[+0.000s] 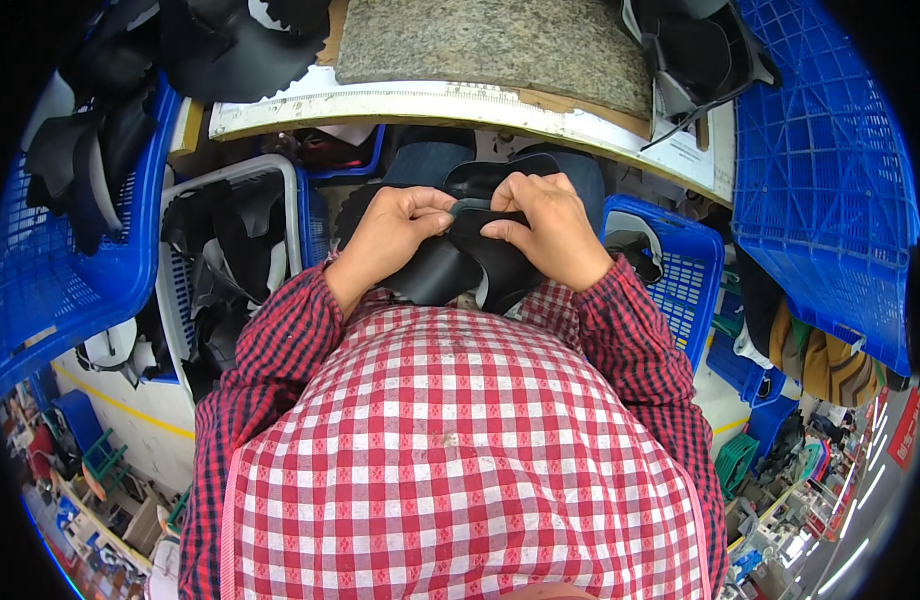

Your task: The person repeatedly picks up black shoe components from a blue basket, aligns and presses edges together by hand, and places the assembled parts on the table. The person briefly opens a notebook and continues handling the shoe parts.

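A black leather piece [458,262] with a pale inner edge is held in front of my chest, just below the table edge. My left hand [392,232] grips its left side, thumb and fingers pinched on the upper edge. My right hand [546,228] grips the right side, fingers curled over the same folded edge. The two hands nearly touch at the top of the piece. My red and white checked sleeves come up from below.
A worktable [460,100] with a grey stone slab [490,42] lies ahead. Blue baskets [70,270] of black leather pieces stand at the left, a white basket [230,180] beside my left arm, a blue basket [670,260] at my right and a large blue crate [820,170] further right.
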Demonstrator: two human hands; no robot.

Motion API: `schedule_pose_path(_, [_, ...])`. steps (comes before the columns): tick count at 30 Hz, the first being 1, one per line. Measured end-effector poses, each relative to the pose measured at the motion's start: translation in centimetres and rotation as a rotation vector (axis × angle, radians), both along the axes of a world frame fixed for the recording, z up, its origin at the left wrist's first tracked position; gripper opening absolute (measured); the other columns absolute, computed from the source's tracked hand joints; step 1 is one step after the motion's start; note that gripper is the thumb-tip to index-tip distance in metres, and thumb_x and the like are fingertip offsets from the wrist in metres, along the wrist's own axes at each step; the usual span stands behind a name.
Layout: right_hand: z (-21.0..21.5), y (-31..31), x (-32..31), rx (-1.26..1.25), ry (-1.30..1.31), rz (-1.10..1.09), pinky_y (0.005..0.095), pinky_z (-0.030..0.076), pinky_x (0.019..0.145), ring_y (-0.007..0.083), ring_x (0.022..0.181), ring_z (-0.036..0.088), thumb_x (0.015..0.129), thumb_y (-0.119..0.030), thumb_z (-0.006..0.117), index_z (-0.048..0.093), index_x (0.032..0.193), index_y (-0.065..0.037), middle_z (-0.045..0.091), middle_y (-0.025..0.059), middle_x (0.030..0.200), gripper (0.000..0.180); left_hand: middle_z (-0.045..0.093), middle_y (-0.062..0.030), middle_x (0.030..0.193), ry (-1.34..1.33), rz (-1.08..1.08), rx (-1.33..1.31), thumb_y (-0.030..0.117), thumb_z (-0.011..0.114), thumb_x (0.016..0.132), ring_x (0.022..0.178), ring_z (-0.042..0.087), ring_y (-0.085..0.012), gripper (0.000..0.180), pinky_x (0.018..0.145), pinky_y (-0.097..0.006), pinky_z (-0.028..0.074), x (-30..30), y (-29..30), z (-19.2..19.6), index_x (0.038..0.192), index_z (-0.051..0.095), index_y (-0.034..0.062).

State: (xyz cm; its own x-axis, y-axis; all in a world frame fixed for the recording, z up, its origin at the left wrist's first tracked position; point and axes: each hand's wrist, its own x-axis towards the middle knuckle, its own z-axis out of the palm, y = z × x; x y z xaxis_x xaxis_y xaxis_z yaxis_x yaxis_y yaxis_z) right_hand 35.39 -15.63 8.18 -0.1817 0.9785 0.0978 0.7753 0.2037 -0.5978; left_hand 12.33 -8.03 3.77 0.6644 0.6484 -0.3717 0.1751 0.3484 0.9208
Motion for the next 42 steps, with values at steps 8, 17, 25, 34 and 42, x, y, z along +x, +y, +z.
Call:
schedule_pose_path(8, [0.0, 0.5, -0.1, -0.077, -0.035, -0.021, 0.0369, 0.043, 0.085, 0.0261, 0.085, 0.068, 0.081, -0.021, 0.085, 0.063, 0.095, -0.009, 0.069, 0.0057, 0.086, 0.029, 0.072, 0.0004, 0.091, 0.018, 0.014, 0.023, 0.000, 0.066, 0.098, 0.081, 0.062, -0.0048, 0.017, 0.075, -0.022, 0.052, 0.0, -0.2, 0.0, 0.112, 0.074, -0.0042])
schedule_pose_path(17, [0.0, 0.4, -0.4, -0.073, -0.098, -0.021, 0.0376, 0.043, 0.084, 0.0257, 0.086, 0.068, 0.082, -0.025, 0.084, 0.063, 0.096, -0.010, 0.070, 0.0047, 0.086, 0.029, 0.072, 0.0004, 0.092, -0.042, -0.031, 0.001, 0.002, 0.066, 0.098, 0.080, 0.061, -0.0054, 0.019, 0.075, -0.022, 0.051, -0.4, 0.1, 0.4, 0.115, 0.074, -0.0030])
schedule_pose_path(25, [0.7, 0.0, -0.1, 0.065, -0.161, -0.153, 0.0401, 0.047, 0.081, 0.0263, 0.084, 0.067, 0.077, -0.027, 0.087, 0.064, 0.096, -0.011, 0.071, 0.0026, 0.084, 0.033, 0.070, 0.0034, 0.090, -0.082, 0.054, -0.045, 0.002, 0.076, 0.093, 0.077, 0.062, -0.0024, 0.012, 0.071, -0.019, 0.050, 0.0, -1.3, -0.1, 0.104, 0.073, 0.0012])
schedule_pose_path(34, [0.8, -2.7, 1.6, -0.229, 0.225, -0.262, 0.0446, 0.052, 0.066, 0.0394, 0.080, 0.069, 0.087, -0.025, 0.082, 0.062, 0.101, -0.003, 0.070, 0.0177, 0.084, 0.032, 0.075, -0.0032, 0.095, 0.004, -0.264, -0.090, 0.002, 0.078, 0.090, 0.080, 0.067, -0.0058, 0.029, 0.072, -0.022, 0.055, -0.2, 2.1, 1.2, 0.117, 0.073, -0.0036])
schedule_pose_path(42, [0.9, -2.7, 1.3, -0.195, 0.134, -0.282, 0.0487, 0.052, 0.067, 0.0420, 0.081, 0.069, 0.089, -0.031, 0.079, 0.062, 0.105, -0.006, 0.070, 0.0194, 0.084, 0.034, 0.077, -0.0070, 0.096, 0.027, -0.326, -0.122, -0.003, 0.078, 0.087, 0.081, 0.069, -0.0088, 0.025, 0.075, -0.024, 0.056, 1.9, 2.9, 1.5, 0.112, 0.075, -0.0053])
